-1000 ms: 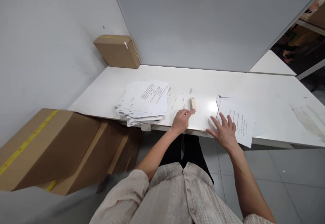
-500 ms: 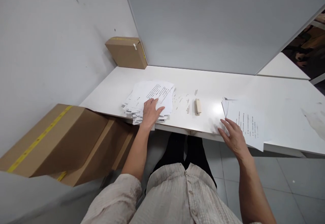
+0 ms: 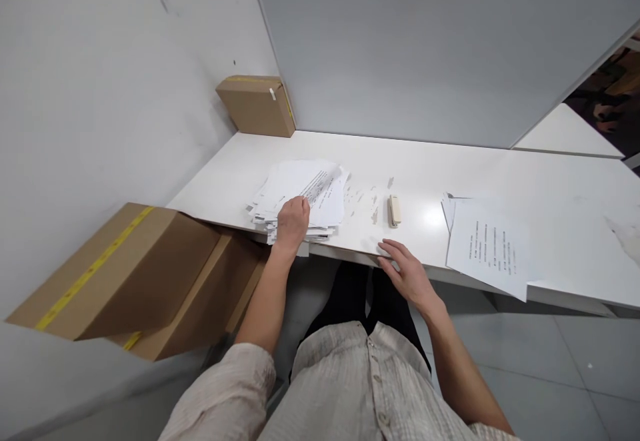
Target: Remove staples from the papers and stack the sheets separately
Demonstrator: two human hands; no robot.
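A messy stack of printed paper (image 3: 287,184) lies on the left part of the white table. My left hand (image 3: 293,222) is closed at its near side, pinching the top sheet of paper (image 3: 323,178), which buckles up at its right part. My right hand (image 3: 407,273) hovers by the table's front edge, fingers apart, holding nothing. Just beyond it, a cream stapler (image 3: 395,211) lies on the table. Farther right is a smaller pile of printed sheets (image 3: 487,244), whose near corner hangs over the edge.
A cardboard box (image 3: 257,108) stands in the back left corner of the white table (image 3: 425,161). Larger cardboard boxes (image 3: 135,268) are on the left below table height. A grey panel (image 3: 400,48) rises behind the table, with a white wall (image 3: 100,94) at left.
My left hand has gone from lying spread on the stack to closing on its top sheet, which now buckles. My right hand has moved left, away from the smaller pile.
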